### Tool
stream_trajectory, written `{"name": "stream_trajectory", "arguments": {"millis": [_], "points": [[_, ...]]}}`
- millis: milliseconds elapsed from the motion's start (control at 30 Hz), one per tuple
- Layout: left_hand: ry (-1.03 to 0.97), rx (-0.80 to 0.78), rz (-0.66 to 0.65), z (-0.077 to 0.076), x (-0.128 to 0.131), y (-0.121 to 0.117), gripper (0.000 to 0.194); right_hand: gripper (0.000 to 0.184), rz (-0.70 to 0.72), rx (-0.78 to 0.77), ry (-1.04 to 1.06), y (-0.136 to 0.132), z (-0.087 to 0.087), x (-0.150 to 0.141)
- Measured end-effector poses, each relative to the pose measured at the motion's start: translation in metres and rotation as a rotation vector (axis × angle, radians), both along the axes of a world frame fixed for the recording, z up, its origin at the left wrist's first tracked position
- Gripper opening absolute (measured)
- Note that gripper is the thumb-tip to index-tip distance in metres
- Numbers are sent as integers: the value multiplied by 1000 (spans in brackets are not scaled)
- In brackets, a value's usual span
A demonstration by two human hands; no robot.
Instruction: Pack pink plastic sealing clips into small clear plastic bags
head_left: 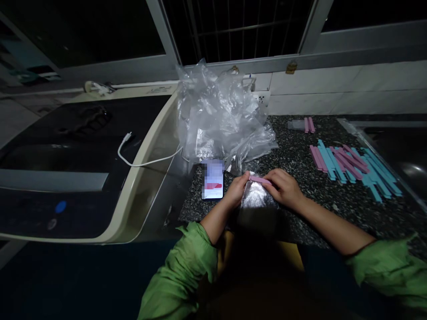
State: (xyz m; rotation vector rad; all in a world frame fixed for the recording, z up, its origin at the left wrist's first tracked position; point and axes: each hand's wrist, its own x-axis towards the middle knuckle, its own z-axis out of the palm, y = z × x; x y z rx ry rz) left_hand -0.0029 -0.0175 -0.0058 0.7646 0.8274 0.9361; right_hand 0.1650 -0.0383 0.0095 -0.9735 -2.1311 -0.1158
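A pink bag-sealing clip point(259, 179) lies across the upper part of a clear plastic bag point(258, 198) at the counter's front. My left hand point(236, 190) is closed at the clip's left end, thumb and fingers pinching it together with the bag's edge. At the other end, my right hand point(283, 187) grips the clip with bent fingers. Below the clip the bag hangs down toward my body, its lower part in shadow. To the right lies a loose pile of pink clips point(350, 162) and light blue clips point(373, 175).
Crumpled clear plastic bags point(220, 111) are heaped against the wall. A lit phone point(213, 180) lies left of my hands. A washing machine point(133, 191) with a white cable point(150, 164) stands at left. Two pink clips point(309, 125) lie farther back; a sink point(407, 151) is at right.
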Motion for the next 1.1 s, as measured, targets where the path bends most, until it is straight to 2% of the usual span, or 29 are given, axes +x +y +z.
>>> {"name": "stream_trajectory", "arguments": {"millis": [233,467,867,1100], "points": [[22,17,69,4,3,-3,48,7,-9,46,13,0,0,-2],[41,51,69,-1,2,-2,51,7,-4,78,6,-3,4,-3],[35,97,92,5,2,-6,46,8,-31,106,6,-5,2,-3],[36,53,106,1,4,-3,45,7,-3,93,47,-1,1,-2]]}}
